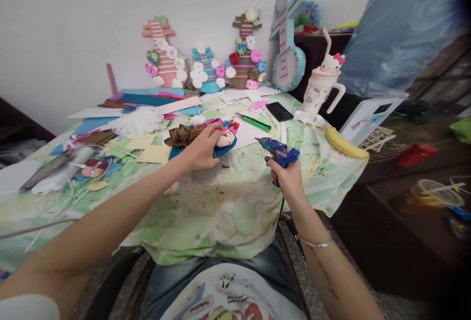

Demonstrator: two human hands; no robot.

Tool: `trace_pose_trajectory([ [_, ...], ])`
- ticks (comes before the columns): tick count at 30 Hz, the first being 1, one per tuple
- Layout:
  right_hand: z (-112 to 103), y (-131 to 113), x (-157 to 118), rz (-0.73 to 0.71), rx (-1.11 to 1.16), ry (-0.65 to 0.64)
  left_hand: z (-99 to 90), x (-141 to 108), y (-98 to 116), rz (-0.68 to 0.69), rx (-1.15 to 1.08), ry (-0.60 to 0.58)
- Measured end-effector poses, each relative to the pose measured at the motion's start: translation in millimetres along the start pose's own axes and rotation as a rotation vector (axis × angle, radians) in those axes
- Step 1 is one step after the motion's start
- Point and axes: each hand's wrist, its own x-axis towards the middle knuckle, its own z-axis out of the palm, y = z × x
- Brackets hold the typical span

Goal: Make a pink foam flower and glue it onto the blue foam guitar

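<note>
a table [305,150] under a green and white patterned cloth fills the middle of the view, and the flowered piece [195,133] near its front edge is the landmark here. behind and to the right of the flowered piece, a tall pale-blue guitar-shaped craft [282,55] leans up by the wall. straight behind stand three smaller guitar shapes, pink [167,62], brown [243,67] and bright blue [208,67], dotted with paper flowers. a pale pink tumbler [317,92] stands behind and well to the right.

the flowered piece itself is a blue base heaped with crumpled brown, pink and white flowers. to its right is a blue glue gun [277,150].

of the two hands, the left hand [200,149] curves over the flowered piece, touching it, thumb apart from the fingers; whether it grips cannot be told. the right hand [289,177] is wrapped around the glue gun's handle. good handling here probably means steadying the base by its edge, keeping fingertips clear of the hot nozzle and leaving the cord slack. the flowered piece lies under the left hand's fingers and left of the right hand, a gap between it and the nozzle.

behind and right of it lie a phone [279,111] and a green cutter [253,121].
</note>
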Motion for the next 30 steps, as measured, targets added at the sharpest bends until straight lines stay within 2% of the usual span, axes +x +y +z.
trace_pose_trajectory([
  [8, -1, -11, -5, 0.013, 0.1, 0.04, -36.7, -17, -23, -0.001, -0.074, 0.126],
  [12, -1, -13, -7, 0.016, 0.135, 0.031, -46.5, -31, -30, -0.01, -0.114, 0.146],
  [20, 1, -17, -10, -0.002, 0.153, 0.007, -43.9, -50, -38, 0.003, -0.153, 0.118],
  [30, 0, -21, -12, 0.006, 0.162, 0.008, -39.3, -43, -29, 0.037, -0.1, 0.103],
])
